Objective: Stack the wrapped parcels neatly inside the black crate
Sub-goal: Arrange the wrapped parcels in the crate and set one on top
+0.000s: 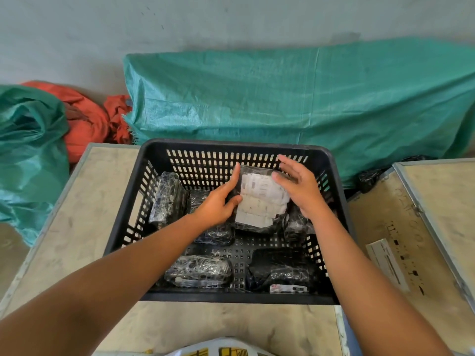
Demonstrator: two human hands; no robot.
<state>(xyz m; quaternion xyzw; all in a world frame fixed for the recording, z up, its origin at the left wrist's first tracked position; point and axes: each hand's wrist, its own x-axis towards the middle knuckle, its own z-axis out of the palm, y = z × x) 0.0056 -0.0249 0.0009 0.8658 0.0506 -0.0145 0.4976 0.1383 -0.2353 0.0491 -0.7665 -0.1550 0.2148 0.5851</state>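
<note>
Before me: grey plaster wall [102, 27]; green woven tarp [295, 98]; orange cloth bundle [84, 119]; metal-edged plywood bench [84, 214]; even daylight.

One black crate [156, 150] here, with six wrapped parcels in it as far as I can count: a labelled one [259, 201] up top, one standing at the left wall [167, 196], one [213, 232] under the left hand, one on the right [295, 224], and two at the near side [198, 271] [285, 273]. Two hands in the crate. Two wooden boxes [77, 214] [437, 201], two green sacks [282, 98] [28, 150], one orange one [87, 124].
</note>
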